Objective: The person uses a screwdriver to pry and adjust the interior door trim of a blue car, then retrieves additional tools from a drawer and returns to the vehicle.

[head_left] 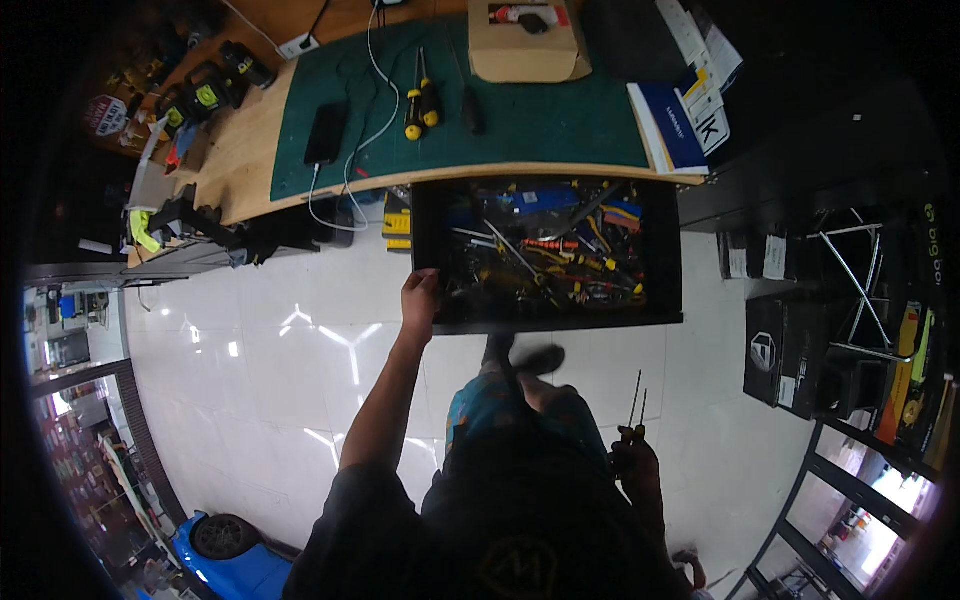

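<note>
A black drawer (pixel 560 325) full of jumbled hand tools is pulled out from under the workbench. My left hand (pixel 420 295) is closed on the drawer's left side, near its front corner. Low at the right, beside my leg, my right hand (pixel 640 470) grips two screwdrivers (pixel 632 435) with thin shafts pointing up and away from me. Inside the drawer lie yellow-and-black handled tools (pixel 610 262), an orange-red tool (pixel 550 244) and a blue item (pixel 540 200). Much of the pile is dark and hard to make out.
On the bench's green mat (pixel 560 130) lie yellow-and-black screwdrivers (pixel 414 115), a dark-handled screwdriver (pixel 472 112), a phone (pixel 326 132) on a white cable and a cardboard box (pixel 530 55). A blue booklet (pixel 672 125) sits at the right edge. Black boxes (pixel 775 350) stand on the right.
</note>
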A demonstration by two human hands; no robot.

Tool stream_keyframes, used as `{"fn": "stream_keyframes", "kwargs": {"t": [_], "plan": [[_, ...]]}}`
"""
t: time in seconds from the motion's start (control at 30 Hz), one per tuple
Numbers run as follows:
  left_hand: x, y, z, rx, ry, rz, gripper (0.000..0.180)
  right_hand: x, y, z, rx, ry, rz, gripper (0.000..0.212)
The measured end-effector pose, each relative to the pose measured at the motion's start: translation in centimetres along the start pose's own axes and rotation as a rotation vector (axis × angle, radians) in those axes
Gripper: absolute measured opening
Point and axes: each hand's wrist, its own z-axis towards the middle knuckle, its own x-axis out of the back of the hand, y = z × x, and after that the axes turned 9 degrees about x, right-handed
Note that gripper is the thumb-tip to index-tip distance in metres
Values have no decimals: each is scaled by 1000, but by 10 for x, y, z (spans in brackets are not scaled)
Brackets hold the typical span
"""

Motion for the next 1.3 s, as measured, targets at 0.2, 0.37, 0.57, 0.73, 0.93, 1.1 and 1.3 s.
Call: {"fn": "stream_keyframes", "kwargs": {"t": [0.2,0.37,0.57,0.73,0.93,1.1,1.3], "plan": [[27,-58,18,-319,101,941,24,3,10,8,-113,23,277,33],[5,-15,3,-421,65,772,21,2,-22,16,62,122,328,33],[-57,147,40,-881,263,759,23,46,16,37,88,-89,558,27],[-100,239,85,-885,441,1004,31,32,57,3,90,276,527,14],[-145,268,160,-632,492,1348,50,-20,113,-53,47,440,527,25],[-164,274,190,-655,457,1492,65,-75,131,-41,-82,728,583,36],[-154,288,164,-647,311,1345,78,-117,84,-13,113,395,574,31]]}}
